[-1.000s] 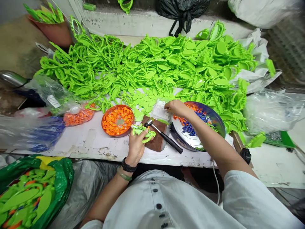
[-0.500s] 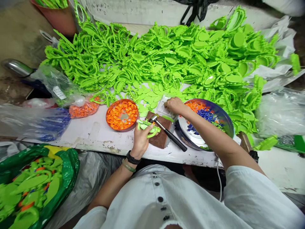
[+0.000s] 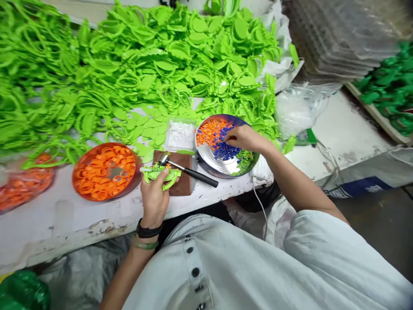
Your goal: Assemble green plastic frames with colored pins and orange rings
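My left hand (image 3: 154, 199) grips a light-green plastic part (image 3: 164, 175) with a toothed, oval frame and a white piece at its left end. My right hand (image 3: 247, 138) reaches over the round tin (image 3: 210, 160), fingertips pinched at the small blue pieces (image 3: 225, 151); whether they hold one is hidden. Small orange pieces (image 3: 211, 131) and small green pieces (image 3: 245, 160) share that tin. Between the hands, a hammer (image 3: 200, 176) with a black handle lies across a brown block (image 3: 180, 187). Behind it stands a clear box of white pieces (image 3: 181, 134).
A large heap of green plastic parts (image 3: 167, 60) covers the back of the table. At left stands an orange bowl (image 3: 76, 174) of orange rings, beside a bag of orange pieces (image 3: 27, 185). Clear plastic bags (image 3: 295, 112) lie at right. A white cable (image 3: 262, 211) hangs over the front edge.
My right hand has moved from the box of white pieces to the blue pieces in the round tin. The view has turned right. My left hand keeps holding the green part.
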The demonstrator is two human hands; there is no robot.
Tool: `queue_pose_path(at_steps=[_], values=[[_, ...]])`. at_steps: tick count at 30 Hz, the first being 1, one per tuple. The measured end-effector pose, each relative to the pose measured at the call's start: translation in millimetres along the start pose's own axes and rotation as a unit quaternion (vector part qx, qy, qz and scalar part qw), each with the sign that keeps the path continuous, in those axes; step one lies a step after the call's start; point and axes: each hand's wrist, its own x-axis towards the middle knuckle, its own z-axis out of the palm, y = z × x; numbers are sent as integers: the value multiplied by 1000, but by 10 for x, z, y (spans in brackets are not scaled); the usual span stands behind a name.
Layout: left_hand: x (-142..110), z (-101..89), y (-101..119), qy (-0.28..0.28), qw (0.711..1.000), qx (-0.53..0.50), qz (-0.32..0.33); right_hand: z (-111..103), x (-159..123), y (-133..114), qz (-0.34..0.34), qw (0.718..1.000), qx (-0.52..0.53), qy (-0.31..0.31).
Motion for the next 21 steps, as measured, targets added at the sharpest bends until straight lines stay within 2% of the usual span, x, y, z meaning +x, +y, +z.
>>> queue_pose_path(at_steps=[3,6,8,10,12,14,15,17,19,21], values=[[-54,103,-46,-12,1000,4,-8,239,-183,-56,-22,998,-8,-53],[-99,139,-110,-17,1000,7,-10,433,-190,-204,-70,993,-71,-60],[-124,124,-140,-18,1000,6,-8,497,-167,-249,-88,987,-119,-66],[-148,98,-158,-17,1000,7,-6,517,-149,-221,-97,986,-119,-58],[-173,84,-173,-20,1000,9,-5,517,-132,-153,-87,995,-45,-22],[-198,93,-192,-28,1000,8,-10,520,-105,-119,-33,993,101,40],[-211,106,-203,-32,999,5,-14,527,-86,-140,3,979,191,74],[-234,141,-225,-38,999,-9,-26,548,-45,-287,56,922,361,125],[-255,175,-242,-38,998,-31,-40,569,-13,-559,51,867,474,144],[-273,199,-248,-39,996,-54,-52,582,0,-884,12,846,511,151]])
